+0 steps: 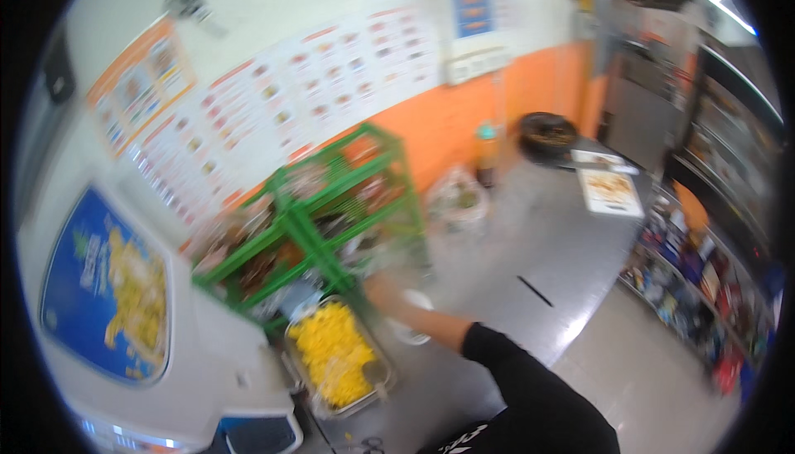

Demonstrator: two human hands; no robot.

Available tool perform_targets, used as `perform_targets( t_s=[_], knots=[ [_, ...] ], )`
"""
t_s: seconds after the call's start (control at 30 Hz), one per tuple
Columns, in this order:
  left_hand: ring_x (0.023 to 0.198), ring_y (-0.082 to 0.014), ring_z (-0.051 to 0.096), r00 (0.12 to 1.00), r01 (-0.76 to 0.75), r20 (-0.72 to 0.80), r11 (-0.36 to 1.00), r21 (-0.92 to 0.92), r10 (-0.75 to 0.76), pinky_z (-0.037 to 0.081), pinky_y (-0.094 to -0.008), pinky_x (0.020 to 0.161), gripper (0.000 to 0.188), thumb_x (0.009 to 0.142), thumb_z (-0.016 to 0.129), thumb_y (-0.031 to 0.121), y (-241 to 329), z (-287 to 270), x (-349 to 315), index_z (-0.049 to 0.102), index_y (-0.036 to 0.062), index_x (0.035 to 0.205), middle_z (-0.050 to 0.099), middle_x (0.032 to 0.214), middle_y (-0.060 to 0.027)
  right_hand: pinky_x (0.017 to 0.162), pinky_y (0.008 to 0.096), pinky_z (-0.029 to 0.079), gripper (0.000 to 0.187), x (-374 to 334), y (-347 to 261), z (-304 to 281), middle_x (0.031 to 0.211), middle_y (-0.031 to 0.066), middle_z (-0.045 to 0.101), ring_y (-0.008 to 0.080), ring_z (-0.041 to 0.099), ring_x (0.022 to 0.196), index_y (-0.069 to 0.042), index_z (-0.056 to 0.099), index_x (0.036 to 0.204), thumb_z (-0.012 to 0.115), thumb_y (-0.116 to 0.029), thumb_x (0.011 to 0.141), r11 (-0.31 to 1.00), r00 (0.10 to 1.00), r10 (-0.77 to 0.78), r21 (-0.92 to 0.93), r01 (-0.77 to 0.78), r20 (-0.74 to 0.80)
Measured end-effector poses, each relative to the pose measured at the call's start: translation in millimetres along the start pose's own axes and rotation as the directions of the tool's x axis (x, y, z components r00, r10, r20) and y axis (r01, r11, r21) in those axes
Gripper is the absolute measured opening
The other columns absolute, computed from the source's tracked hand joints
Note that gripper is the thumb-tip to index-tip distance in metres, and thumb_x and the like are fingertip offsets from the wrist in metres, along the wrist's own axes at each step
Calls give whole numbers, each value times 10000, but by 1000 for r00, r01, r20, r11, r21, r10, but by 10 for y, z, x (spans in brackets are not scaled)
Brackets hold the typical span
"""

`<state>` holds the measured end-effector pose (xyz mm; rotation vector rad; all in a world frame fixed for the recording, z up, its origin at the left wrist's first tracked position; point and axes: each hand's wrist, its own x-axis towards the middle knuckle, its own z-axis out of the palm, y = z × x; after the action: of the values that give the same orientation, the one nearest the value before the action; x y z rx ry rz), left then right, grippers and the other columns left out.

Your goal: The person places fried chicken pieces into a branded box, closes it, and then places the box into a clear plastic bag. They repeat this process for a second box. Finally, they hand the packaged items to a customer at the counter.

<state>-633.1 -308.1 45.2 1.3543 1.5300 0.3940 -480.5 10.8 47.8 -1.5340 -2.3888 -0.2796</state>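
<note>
My right hand is stretched out at the front of a green two-tier rack, its forearm crossing over a round white container. Motion blur smears the fingers, so whether they hold anything cannot be made out. Just left of that arm sits a metal tray filled with yellow diced food. A dark utensil end rests at the tray's right side. Bags and packets fill the rack's shelves. My left hand is out of the picture.
A steel counter runs along the orange and white wall. On it are a plastic bag, a bottle with a teal cap, a black pan, a white board and a thin black stick. A white machine stands left.
</note>
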Motion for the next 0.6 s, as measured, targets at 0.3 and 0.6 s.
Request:
perform_targets(
  t_s=[0.3, 0.6],
  knots=[
    [868, -309, 636, 973, -176, 119, 970, -169, 198, 516, -395, 725, 355, 868, 619, 232, 886, 57, -202, 487, 26, 1125, 628, 978, -158, 686, 474, 516, 256, -972, 125, -415, 872, 209, 643, 357, 649, 781, 16, 605, 930, 515, -204, 834, 793, 987, 154, 602, -93, -52],
    [872, -315, 631, 819, -380, 427, 920, -98, 384, 514, -394, 720, 355, 868, 624, 218, 1450, 1003, -404, 475, 33, 1132, 618, 984, -161, 1060, 383, 378, 519, -3501, 397, -680, 1388, 136, 453, 223, 497, 1227, -34, 397, 1402, 323, -386, 1028, -542, 862, 349, 830, -135, 368]
  ],
)
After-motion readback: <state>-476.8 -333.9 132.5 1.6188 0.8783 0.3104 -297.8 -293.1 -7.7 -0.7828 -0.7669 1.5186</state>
